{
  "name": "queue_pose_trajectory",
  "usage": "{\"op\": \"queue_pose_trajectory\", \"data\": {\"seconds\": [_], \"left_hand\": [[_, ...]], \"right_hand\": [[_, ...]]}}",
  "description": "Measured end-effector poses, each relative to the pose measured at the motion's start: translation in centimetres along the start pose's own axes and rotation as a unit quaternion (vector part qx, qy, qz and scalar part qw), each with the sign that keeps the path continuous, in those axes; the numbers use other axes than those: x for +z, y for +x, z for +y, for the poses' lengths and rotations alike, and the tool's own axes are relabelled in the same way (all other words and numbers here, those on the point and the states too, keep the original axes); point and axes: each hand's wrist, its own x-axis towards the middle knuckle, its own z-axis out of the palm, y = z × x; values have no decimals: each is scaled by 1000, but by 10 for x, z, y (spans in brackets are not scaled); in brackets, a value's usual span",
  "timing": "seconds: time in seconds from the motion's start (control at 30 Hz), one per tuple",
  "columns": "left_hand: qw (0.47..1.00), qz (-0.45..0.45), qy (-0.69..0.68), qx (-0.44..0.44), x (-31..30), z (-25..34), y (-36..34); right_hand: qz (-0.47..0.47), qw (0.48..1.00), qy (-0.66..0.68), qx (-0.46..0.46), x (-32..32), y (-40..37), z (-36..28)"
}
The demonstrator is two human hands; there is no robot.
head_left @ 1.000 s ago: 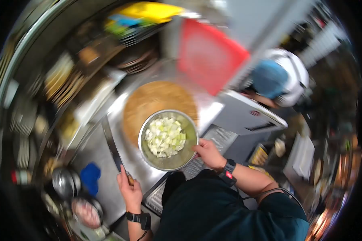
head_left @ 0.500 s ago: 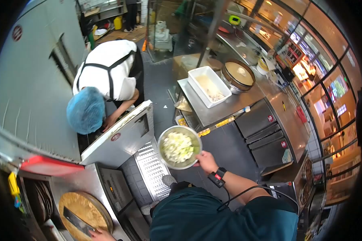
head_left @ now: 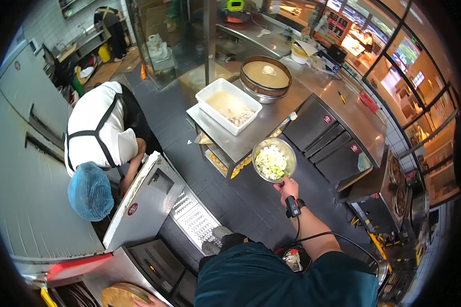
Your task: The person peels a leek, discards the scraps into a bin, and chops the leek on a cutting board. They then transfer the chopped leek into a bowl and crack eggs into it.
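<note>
A metal bowl (head_left: 292, 161) of chopped pale green and white vegetable is held at its near rim by my right hand (head_left: 287, 188), fingers closed on it. At the bottom edge my left hand (head_left: 151, 302) is partly cut off by the frame, beside a round wooden chopping board (head_left: 120, 295). Its fingers and anything in them cannot be made out. Beyond the bowl, a white tub (head_left: 220, 113) with pale liquid and small pieces stands on a steel table (head_left: 230, 145).
A co-worker in a blue hair cover (head_left: 90, 192) bends behind an open fridge door (head_left: 153, 197) at left. A round pan (head_left: 266, 77) sits on the back counter. Beside my legs is a bin (head_left: 293, 259). Another person (head_left: 112, 30) stands far back.
The view has turned right. My right hand has carried the bowl away from the fridge door, toward the steel table and drawers. The knife on the chopping board is out of view now.
</note>
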Motion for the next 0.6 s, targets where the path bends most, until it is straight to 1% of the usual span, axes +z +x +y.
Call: {"op": "queue_pose_trajectory", "data": {"seconds": [0.07, 0.13, 0.17, 0.2, 0.27, 0.3, 0.33, 0.4, 0.47, 0.53, 0.6], "left_hand": [[999, -9, -23, 33, 1, 2, 5], [991, -107, -75, 23, -15, 50, 27], [976, -191, -97, 42, -22, 65, 41], [957, -222, -183, 34, -21, 78, 50], [929, -244, -270, 64, 29, 69, 35], [912, -296, -278, 56, 29, 76, 37], [905, -305, -284, 81, 31, 81, 40], [879, -354, -308, 83, 30, 93, 48], [873, -356, -314, 111, 45, 91, 44], [864, -380, -310, 114, 52, 89, 43], [862, -381, -318, 109, 56, 85, 39]], "right_hand": [[14, 1000, 11, 4, -7, -15, 0], [30, 999, 25, 4, -17, -32, 0], [40, 999, 24, 10, -22, -41, 3], [49, 998, 21, 16, -24, -49, 3], [63, 998, 22, 20, -34, -62, 6], [57, 998, 29, 3, -40, -67, 7], [49, 998, 35, -14, -44, -73, 6], [60, 998, 30, -7, -50, -86, 4], [45, 998, 23, -27, -57, -93, 4], [36, 999, 11, -25, -58, -94, 5], [41, 999, 8, -18, -55, -96, 3]]}}
